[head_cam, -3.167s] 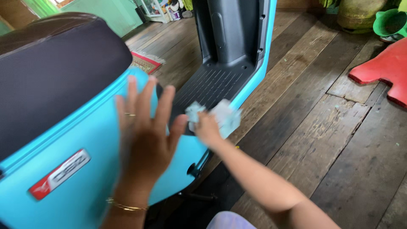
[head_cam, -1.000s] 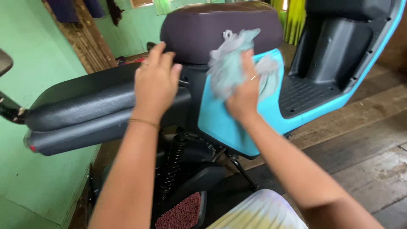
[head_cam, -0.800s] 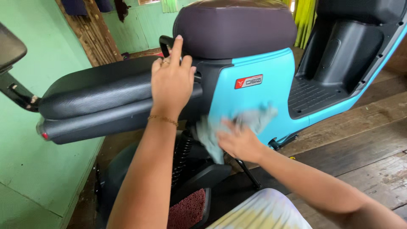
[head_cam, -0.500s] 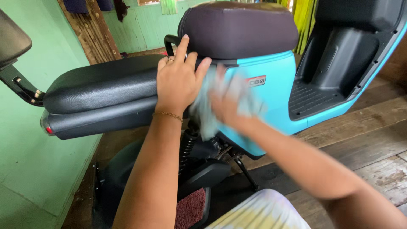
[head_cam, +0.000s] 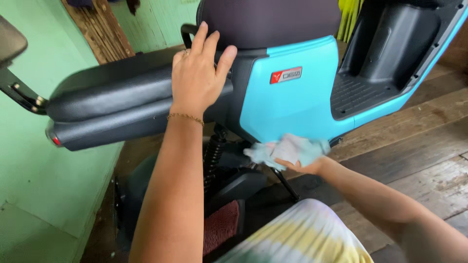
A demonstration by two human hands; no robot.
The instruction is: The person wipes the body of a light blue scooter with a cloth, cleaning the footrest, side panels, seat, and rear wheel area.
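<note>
From my feed I'm looking down at a turquoise electric scooter [head_cam: 292, 97] parked on a worn wooden plank floor [head_cam: 419, 131]. My left hand [head_cam: 197, 80] lies flat with fingers spread on the black rear body panel [head_cam: 112, 100], fingertips just reaching the edge of the dark padded seat [head_cam: 268, 22]. There's a thin gold bracelet [head_cam: 185, 117] on that wrist and a ring on one finger.

My right hand [head_cam: 304, 165] is bunched around a pale blue-white rag [head_cam: 287, 150] — crumpled, soft-looking cloth, pressed against the bottom edge of the glossy turquoise side panel [head_cam: 287, 112], right where the plastic curves under. Most of that hand is hidden behind the rag, so I can't tell exactly how the fingers sit.

Stuff around it: a black coil-spring shock absorber [head_cam: 213, 151] sits just beside the rag, between my two arms, and a thin black kickstand [head_cam: 285, 184] angles down to the floor below the rag. The ribbed black footboard [head_cam: 360, 92] is off to the right with a turquoise rim around it. A small red tail light [head_cam: 56, 141] shows at the rear end — matte grainy plastic back there versus the shiny painted panel. The mint green wall [head_cam: 44, 180] is close on the left, and a reddish textured mat [head_cam: 222, 226] lies under the scooter.
</note>
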